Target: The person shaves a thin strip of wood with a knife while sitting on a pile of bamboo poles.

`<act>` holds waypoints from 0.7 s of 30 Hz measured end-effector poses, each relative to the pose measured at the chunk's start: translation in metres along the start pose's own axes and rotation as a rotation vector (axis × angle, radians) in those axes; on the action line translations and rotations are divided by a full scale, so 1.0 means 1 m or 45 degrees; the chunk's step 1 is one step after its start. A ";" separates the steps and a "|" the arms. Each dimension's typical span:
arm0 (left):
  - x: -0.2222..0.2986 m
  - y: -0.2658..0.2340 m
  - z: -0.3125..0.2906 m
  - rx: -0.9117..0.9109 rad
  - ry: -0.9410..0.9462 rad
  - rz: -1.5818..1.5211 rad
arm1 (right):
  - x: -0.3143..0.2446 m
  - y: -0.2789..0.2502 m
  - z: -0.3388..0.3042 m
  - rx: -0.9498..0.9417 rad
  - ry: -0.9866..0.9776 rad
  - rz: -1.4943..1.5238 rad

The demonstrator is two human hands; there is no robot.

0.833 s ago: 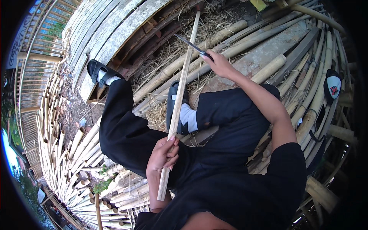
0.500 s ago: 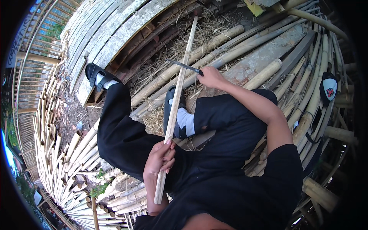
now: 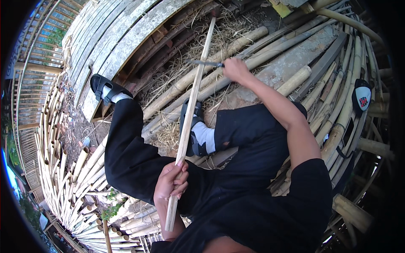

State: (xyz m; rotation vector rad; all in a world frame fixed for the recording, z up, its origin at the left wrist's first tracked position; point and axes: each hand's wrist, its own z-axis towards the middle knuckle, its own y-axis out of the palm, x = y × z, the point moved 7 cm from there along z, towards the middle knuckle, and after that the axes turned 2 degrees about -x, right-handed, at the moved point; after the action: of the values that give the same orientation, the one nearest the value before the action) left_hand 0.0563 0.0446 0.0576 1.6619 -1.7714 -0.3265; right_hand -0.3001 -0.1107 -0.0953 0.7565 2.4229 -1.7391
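Note:
A long, pale split-bamboo strip (image 3: pixel 190 110) slants from near my body up to the dark wooden structure at the top. My left hand (image 3: pixel 171 180) is wrapped round its lower part, with the squared end sticking out below. Farther up, my right hand (image 3: pixel 236 69) grips the handle of a knife (image 3: pixel 206 63). The narrow dark blade lies across the strip, its tip reaching past the strip's left side. The blade is slightly blurred, and the handle is mostly hidden in my fist.
Thin curled shavings (image 3: pixel 168 137) litter the ground around my sandalled feet. Bamboo poles (image 3: pixel 249 40) lie beyond my right foot, beside a concrete slab (image 3: pixel 291 59). A grey plank platform (image 3: pixel 114 38) stands at upper left. Cut bamboo (image 3: pixel 84 177) is heaped at left; a black-and-white cap-like item (image 3: pixel 362 96) rests at right.
My right hand and the knife have moved up along the strip, away from my body. My left hand and the strip's near end have shifted slightly down and left.

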 end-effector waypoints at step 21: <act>-0.004 -0.001 -0.001 0.027 -0.003 0.071 | -0.059 0.004 -0.027 0.012 -0.707 -0.076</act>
State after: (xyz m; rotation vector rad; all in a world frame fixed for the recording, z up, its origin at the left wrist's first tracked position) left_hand 0.0574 0.0489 0.0567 1.6238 -1.8252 -0.2859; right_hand -0.2409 -0.1063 -0.0698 0.1604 2.0709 -1.6931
